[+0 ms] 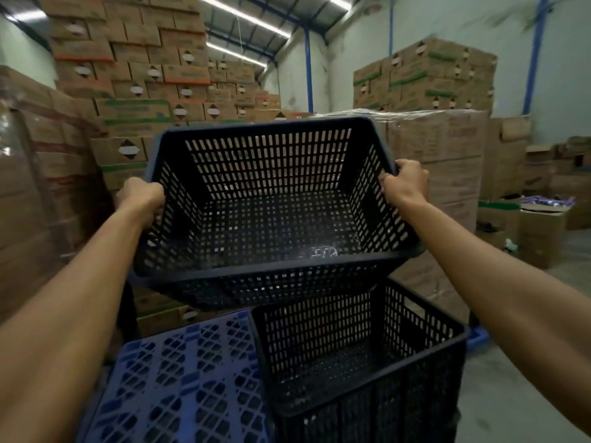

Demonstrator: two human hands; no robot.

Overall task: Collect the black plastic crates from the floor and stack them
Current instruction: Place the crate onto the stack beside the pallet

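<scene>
I hold a black slotted plastic crate [275, 199] up in the air, tilted with its open top towards me. My left hand [144, 199] grips its left rim and my right hand [404, 182] grips its right rim. Below it, at the lower right, a stack of black crates [361, 356] stands on a blue pallet; the top crate is open and empty. The held crate hangs above and a little to the left of that stack, apart from it.
The blue plastic pallet [185, 378] lies under the stack at lower left. Tall stacks of cardboard boxes [128, 75] rise at left and behind, with a wrapped pallet of boxes [447, 155] at right. Bare concrete floor [524, 362] runs along the right side.
</scene>
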